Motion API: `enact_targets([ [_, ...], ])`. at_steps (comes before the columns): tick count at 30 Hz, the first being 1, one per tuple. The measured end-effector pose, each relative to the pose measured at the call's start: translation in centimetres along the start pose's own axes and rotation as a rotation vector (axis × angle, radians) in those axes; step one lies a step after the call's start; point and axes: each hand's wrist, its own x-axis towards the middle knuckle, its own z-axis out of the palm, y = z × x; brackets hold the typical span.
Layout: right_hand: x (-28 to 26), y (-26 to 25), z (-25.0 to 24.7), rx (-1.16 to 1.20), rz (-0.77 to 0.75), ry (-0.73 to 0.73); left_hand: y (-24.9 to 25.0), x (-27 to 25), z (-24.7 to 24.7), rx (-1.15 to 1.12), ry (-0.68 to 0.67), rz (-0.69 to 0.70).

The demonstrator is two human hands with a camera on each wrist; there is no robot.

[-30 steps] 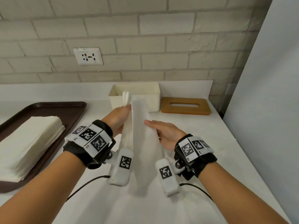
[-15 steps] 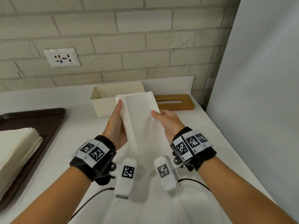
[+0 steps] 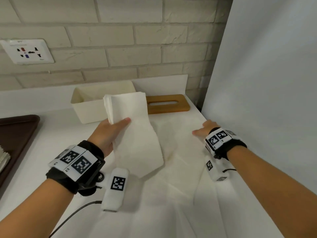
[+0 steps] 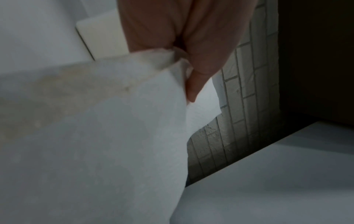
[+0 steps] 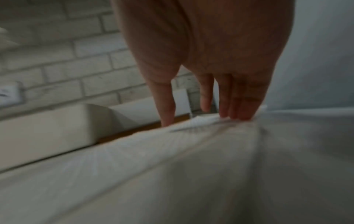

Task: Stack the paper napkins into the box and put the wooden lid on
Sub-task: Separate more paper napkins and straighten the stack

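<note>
My left hand [image 3: 118, 125] grips a folded stack of white paper napkins [image 3: 135, 127] by its left edge, thumb on top, just in front of the open cream box [image 3: 89, 107]. The stack droops toward me. In the left wrist view the thumb [image 4: 193, 89] pinches the napkins [image 4: 114, 136], with the box [image 4: 103, 37] behind. The wooden lid [image 3: 169, 103], with its slot, lies flat to the right of the box. My right hand [image 3: 204, 130] is off to the right, apart from the stack; its straight fingers [image 5: 224, 104] touch the white counter surface.
A dark brown tray [image 3: 18, 133] sits at the left with more napkins [image 3: 3, 158] at the frame edge. A brick wall with a socket [image 3: 27, 51] runs behind. A white panel [image 3: 265, 83] bounds the counter on the right.
My right hand has let go of the napkin stack and swung out to the right. The left hand now holds the stack alone, close to the box.
</note>
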Motion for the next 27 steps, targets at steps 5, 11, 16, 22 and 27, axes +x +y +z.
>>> enact_targets([
  [5, 1.9, 2.0, -0.9, -0.171, 0.002, 0.03, -0.1, 0.3, -2.1, 0.017, 0.039, 0.014],
  [11, 3.2, 2.2, -2.1, -0.27, 0.007, 0.025, -0.3, 0.9, -2.9, 0.048, 0.057, -0.049],
  [16, 3.9, 2.9, -2.4, -0.293, -0.111, 0.062, -0.2, 1.2, -2.6, 0.076, 0.043, -0.095],
  [22, 0.2, -1.8, -6.0, -0.005, -0.396, 0.143, 0.3, 1.6, -3.0, 0.059, 0.043, -0.112],
  [27, -8.6, -6.5, -8.6, 0.371, -0.884, 0.066, 1.2, 1.1, -3.8, -0.023, -0.001, -0.123],
])
